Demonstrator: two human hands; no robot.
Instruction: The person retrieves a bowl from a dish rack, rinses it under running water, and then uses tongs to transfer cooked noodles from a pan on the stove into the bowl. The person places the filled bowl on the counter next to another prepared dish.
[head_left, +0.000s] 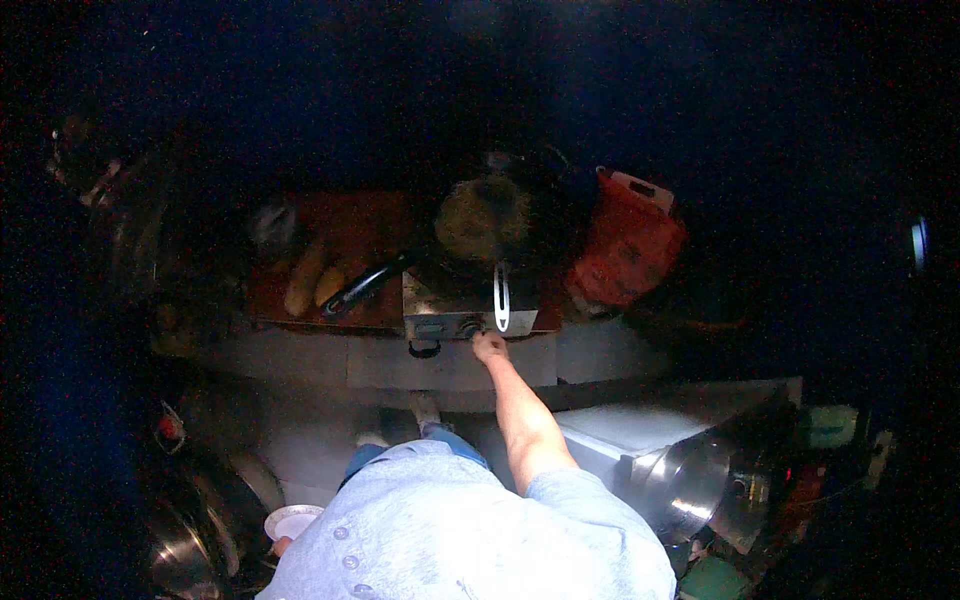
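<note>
My right hand reaches forward to the control knob on the front panel of a metal portable stove; whether its fingers grip the knob is too unclear to tell. Just above that hand a pale slotted handle points towards me from a dark pan holding yellowish food. A black handle slants down to the left of the stove. Low at my left side, my left hand holds a white plate by its edge, partly hidden by my shirt.
A red bag with a cut-out handle lies right of the pan. Long pale items and a clear object lie left. Metal bowls or pots stand near my right side, and metal vessels at lower left. Much is dark.
</note>
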